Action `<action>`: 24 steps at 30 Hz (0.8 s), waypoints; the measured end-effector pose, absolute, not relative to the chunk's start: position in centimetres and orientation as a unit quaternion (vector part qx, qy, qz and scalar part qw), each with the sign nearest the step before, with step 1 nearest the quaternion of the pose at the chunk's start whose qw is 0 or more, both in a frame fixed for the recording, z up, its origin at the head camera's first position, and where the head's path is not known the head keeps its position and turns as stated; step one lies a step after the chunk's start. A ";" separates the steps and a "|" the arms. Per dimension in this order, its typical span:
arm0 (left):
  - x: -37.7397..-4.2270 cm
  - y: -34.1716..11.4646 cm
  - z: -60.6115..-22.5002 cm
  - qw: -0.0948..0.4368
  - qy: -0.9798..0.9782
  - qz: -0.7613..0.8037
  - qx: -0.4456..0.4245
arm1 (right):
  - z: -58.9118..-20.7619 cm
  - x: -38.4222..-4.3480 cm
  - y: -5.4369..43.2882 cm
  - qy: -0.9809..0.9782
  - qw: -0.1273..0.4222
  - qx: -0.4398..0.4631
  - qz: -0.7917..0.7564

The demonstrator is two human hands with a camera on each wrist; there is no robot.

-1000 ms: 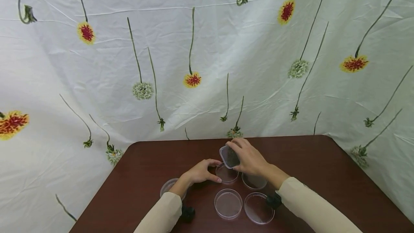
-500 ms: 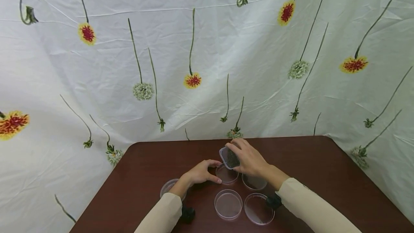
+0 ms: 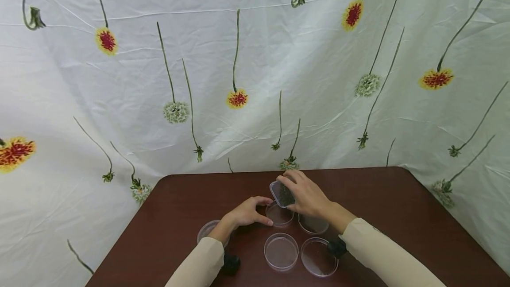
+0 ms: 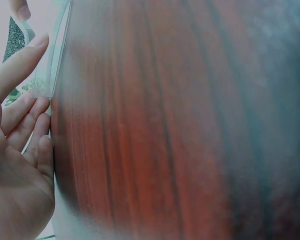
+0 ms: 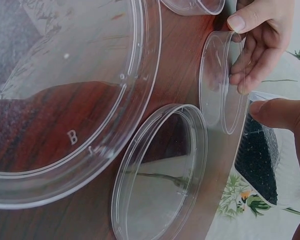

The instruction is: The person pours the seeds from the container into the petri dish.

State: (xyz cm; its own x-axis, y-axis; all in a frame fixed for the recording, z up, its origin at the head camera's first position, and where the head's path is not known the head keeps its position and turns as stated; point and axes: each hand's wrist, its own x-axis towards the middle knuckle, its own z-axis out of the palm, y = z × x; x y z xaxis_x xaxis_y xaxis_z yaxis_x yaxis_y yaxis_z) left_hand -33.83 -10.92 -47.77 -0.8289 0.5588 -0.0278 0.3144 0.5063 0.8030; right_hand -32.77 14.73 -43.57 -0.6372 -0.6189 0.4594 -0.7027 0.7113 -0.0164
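My left hand (image 3: 248,212) holds a clear petri dish (image 3: 280,219) by its side, thumb at the near rim and fingers at the far side. Above that dish, my right hand (image 3: 306,193) grips a clear plastic box (image 3: 276,189), tilted toward the dish. Dark fine grains (image 5: 257,160) lie inside the box in the right wrist view, where my right thumb presses its edge. The box's lower corner is close to the dish rim; whether they touch I cannot tell. In the left wrist view, the fingers of my left hand (image 4: 20,175) lie against the dish (image 4: 59,55).
Further petri dishes stand on the dark wooden table (image 3: 191,189): one on the right (image 3: 313,225), two nearer dishes (image 3: 280,252), and a left dish (image 3: 204,230) partly behind my left forearm. A white flowered cloth (image 3: 255,56) hangs behind the table.
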 end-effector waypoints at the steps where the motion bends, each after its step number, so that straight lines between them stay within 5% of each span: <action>1: -33.8 -10.9 -47.7 0.143 0.856 0.427 0.254 | -43.6 -32.8 14.7 -0.899 0.216 0.368 0.096; 24: -33.8 -10.9 -47.8 0.148 0.860 0.424 0.242 | -43.4 -32.7 14.7 -0.894 0.222 0.379 0.093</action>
State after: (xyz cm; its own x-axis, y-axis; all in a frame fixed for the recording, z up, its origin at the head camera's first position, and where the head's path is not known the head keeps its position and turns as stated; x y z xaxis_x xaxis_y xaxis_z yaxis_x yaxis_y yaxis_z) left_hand -33.81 -10.87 -47.76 -0.8388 0.5422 -0.0493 0.2907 0.5227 0.8014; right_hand -32.74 14.68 -43.42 -0.6146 -0.6359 0.4668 -0.7182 0.6958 0.0022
